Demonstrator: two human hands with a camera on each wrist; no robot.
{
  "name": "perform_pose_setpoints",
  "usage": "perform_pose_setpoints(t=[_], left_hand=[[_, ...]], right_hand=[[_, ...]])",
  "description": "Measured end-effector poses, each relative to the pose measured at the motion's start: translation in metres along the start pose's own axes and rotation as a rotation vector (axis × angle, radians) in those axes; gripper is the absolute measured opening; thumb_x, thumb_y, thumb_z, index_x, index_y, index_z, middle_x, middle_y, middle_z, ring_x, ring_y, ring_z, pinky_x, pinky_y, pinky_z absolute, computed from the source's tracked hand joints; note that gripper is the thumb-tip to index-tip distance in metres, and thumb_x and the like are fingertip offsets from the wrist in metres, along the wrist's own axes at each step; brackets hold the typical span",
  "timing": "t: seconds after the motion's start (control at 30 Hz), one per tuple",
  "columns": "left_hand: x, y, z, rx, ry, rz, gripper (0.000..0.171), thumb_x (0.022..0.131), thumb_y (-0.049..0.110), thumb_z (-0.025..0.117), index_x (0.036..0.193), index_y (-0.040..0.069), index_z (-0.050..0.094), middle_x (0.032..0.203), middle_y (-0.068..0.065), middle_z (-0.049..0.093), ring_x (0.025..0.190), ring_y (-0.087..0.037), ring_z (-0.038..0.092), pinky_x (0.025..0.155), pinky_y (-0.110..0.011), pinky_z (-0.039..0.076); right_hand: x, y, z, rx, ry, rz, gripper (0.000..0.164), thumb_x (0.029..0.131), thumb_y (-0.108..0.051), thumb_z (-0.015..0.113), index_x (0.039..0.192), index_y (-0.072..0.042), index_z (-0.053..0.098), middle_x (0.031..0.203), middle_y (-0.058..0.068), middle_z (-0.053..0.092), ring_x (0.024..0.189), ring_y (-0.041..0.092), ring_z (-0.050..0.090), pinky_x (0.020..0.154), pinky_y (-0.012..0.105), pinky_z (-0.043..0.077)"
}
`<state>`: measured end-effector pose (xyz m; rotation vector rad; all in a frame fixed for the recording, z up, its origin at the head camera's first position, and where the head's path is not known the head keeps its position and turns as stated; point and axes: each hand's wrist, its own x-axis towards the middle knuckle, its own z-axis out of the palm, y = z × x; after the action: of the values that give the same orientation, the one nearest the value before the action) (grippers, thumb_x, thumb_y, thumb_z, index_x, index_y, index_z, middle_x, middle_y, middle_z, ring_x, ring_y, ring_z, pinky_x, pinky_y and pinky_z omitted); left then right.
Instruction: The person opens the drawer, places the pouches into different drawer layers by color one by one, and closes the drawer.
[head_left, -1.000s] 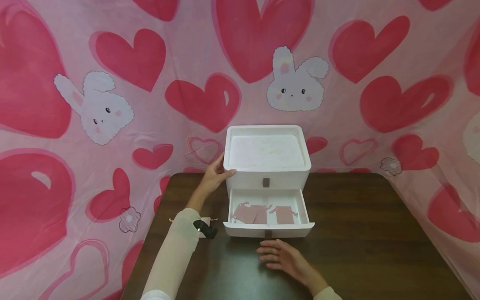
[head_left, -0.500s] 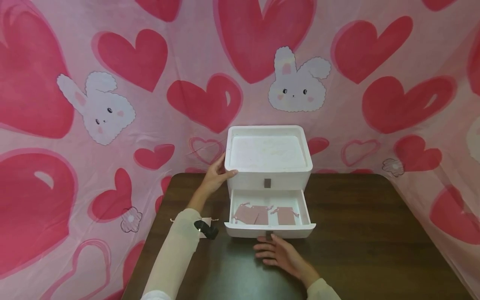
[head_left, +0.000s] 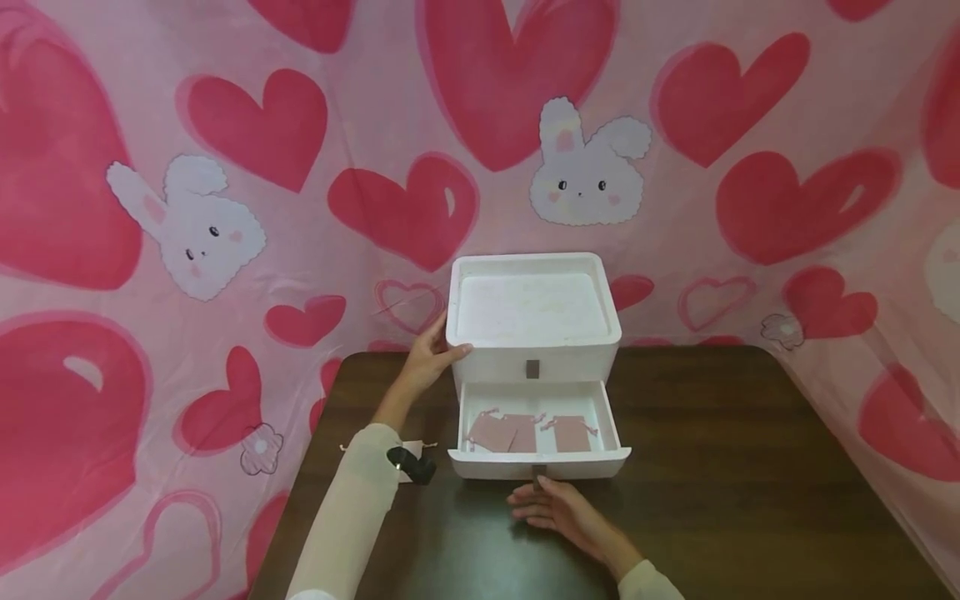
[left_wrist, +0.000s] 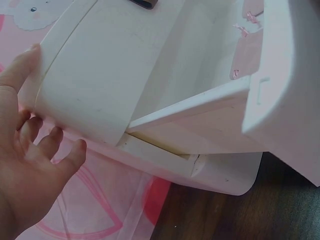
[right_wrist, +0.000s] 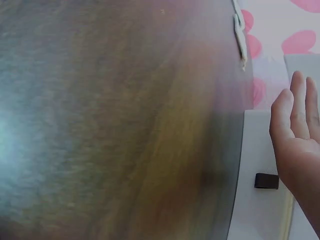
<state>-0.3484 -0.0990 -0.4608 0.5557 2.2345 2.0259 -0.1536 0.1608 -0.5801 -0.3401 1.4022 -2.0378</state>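
Note:
A white two-drawer storage box (head_left: pixel 480 362) stands at the back of the table, its lower drawer (head_left: pixel 487 467) pulled out. Inside lie pink drawstring pouches (head_left: pixel 572 433), two overlapping at the left and one apart at the right. My left hand (head_left: pixel 423 365) rests against the box's left side, thumb at the front corner; the left wrist view shows its fingers (left_wrist: pixel 70 157) spread loosely along that side. My right hand (head_left: pixel 566 512) is just in front of the drawer's dark pull tab (head_left: pixel 539 472), fingers extended. Whether the thumb touches the tab, I cannot tell.
A pale drawstring pouch (head_left: pixel 412 447) lies on the dark wooden table (head_left: pixel 720 467) left of the drawer, partly hidden by my left forearm. Behind the box hangs a pink heart-and-rabbit cloth (head_left: pixel 495 208). The upper drawer's tab (head_left: pixel 532 369) sits flush above the open drawer.
My right hand has moved slightly left and up toward the lower drawer's tab. The left hand stays at the box's side, and the drawer and pouches keep their places.

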Motion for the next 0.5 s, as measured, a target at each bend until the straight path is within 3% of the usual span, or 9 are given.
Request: perform_pose_setpoints(t=[0.5], left_hand=[[0.001, -0.003, -0.002, -0.039, -0.021, 0.040, 0.084, 0.091, -0.005, 0.068, 0.162, 0.012, 0.026, 0.164, -0.016, 0.037, 0.134, -0.031, 0.051, 0.095, -0.013, 0.051]], right_hand=[[0.011, -0.010, 0.009, 0.000, 0.024, -0.076, 0.044, 0.111, -0.025, 0.033, 0.121, -0.003, 0.071, 0.117, -0.004, 0.077, 0.113, 0.011, 0.072, 0.101, 0.024, 0.055]])
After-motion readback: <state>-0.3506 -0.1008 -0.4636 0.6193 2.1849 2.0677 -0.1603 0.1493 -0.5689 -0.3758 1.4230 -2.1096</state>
